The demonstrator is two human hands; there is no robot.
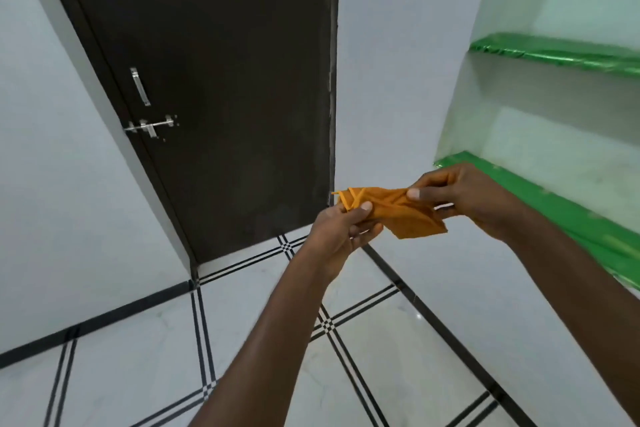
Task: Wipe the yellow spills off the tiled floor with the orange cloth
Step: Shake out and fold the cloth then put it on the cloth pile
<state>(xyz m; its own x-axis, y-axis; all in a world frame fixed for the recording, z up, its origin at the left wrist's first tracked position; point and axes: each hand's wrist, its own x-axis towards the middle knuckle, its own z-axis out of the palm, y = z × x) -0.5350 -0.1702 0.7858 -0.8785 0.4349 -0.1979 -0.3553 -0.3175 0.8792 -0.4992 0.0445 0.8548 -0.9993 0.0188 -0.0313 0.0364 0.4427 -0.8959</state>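
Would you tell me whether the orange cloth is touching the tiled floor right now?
Apart. The head view shows the orange cloth held up between both hands, well above the tiled floor.

Cloth: orange woven fabric, matt, creased, w/ fringe threads at one end; floor: glossy white tile, black line inlay; door: dark brown, matt; handle & bolt: shiny metal; shelves: glossy green.

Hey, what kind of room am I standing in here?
Likely a small room in a home: a dark door with a metal latch, a white tiled floor, and green-lined wall shelves.
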